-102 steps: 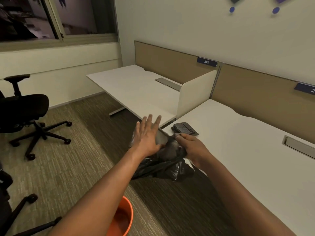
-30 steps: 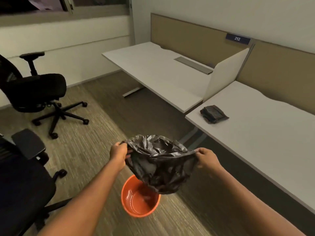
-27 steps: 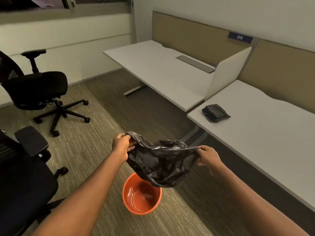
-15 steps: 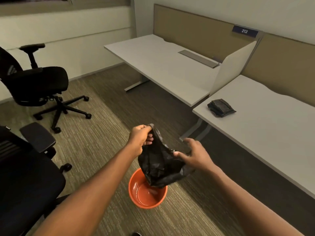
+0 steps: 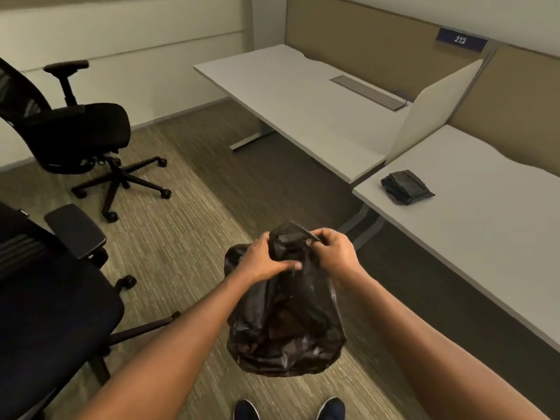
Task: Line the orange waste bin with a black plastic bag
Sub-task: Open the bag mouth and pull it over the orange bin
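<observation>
A crumpled black plastic bag (image 5: 285,325) hangs in front of me above the carpet, puffed out at the bottom. My left hand (image 5: 263,260) and my right hand (image 5: 331,253) both grip its gathered top edge, close together. The orange waste bin is not visible; the hanging bag covers the floor where it stood in the earlier frames. My two shoes (image 5: 291,409) show at the bottom edge.
A black office chair (image 5: 45,298) stands close on my left, another black chair (image 5: 88,131) further back. White desks (image 5: 303,95) run along the right; a folded stack of black bags (image 5: 406,186) lies on the nearer desk (image 5: 485,225).
My hands came together at the bag's top, closing its mouth. The view tilted down and the bag now hides the orange bin.
</observation>
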The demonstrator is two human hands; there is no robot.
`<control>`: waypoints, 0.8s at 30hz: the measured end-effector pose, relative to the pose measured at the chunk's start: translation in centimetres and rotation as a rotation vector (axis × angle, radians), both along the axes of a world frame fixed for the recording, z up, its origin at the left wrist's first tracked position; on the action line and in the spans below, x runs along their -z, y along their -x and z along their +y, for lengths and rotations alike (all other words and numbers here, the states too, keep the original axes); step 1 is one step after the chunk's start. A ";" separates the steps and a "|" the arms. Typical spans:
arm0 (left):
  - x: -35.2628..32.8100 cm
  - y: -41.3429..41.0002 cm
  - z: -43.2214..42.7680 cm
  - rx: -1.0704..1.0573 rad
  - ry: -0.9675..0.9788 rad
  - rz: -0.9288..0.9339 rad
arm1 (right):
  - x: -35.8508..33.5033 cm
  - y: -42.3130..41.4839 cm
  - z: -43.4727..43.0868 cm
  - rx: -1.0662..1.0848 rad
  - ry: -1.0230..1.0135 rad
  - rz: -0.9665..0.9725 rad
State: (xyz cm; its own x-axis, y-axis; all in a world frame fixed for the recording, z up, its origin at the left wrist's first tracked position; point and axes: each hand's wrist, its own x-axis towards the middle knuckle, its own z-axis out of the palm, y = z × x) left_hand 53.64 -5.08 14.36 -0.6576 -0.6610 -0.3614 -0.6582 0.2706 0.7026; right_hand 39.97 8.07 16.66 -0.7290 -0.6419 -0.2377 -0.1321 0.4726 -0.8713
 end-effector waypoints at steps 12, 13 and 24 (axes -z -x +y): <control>2.7 -1.8 -1.5 -0.536 0.222 -0.156 | 3.9 8.3 3.8 0.221 0.004 -0.238; 2.9 -1.9 -1.6 -0.580 0.225 -0.145 | 4.3 8.9 4.1 0.231 0.001 -0.234; 6.9 -0.5 -2.1 -0.986 -0.071 0.188 | 10.3 9.8 3.9 0.080 -0.181 -0.455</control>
State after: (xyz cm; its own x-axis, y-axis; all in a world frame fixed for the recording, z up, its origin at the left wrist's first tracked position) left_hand 54.12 -7.18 7.48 0.1207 -0.9221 -0.3677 -0.4426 -0.3816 0.8115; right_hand 30.12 12.01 6.34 -0.5707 -0.5076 -0.6455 0.2851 0.6147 -0.7354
